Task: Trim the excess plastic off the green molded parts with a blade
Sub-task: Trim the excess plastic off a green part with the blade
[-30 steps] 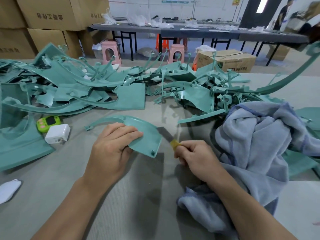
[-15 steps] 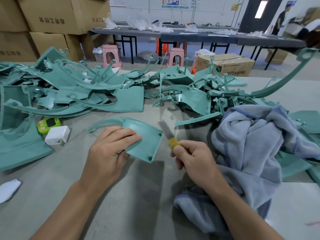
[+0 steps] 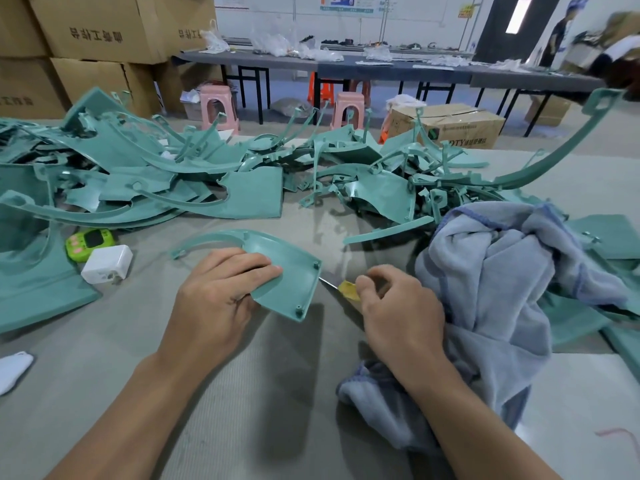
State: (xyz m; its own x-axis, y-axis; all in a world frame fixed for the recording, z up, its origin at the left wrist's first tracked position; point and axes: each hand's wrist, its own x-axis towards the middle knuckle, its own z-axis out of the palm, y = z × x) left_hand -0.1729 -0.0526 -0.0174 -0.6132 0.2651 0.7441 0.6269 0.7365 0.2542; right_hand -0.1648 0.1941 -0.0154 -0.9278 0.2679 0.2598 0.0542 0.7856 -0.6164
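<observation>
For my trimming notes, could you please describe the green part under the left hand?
The green part is matte teal plastic: a fan-shaped panel with a raised rim, pegs at its right corners and a thin curved arm reaching left. It lies on the grey table, the left hand flat on it; the blade pinched by the right hand meets its right edge.

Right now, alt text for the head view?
A person's left hand presses a curved green molded part on a grey table while the right hand pinches a yellow-wrapped blade, its tip at the part's right edge. A heap of green parts lies behind; a blue-grey towel sits right.
</observation>
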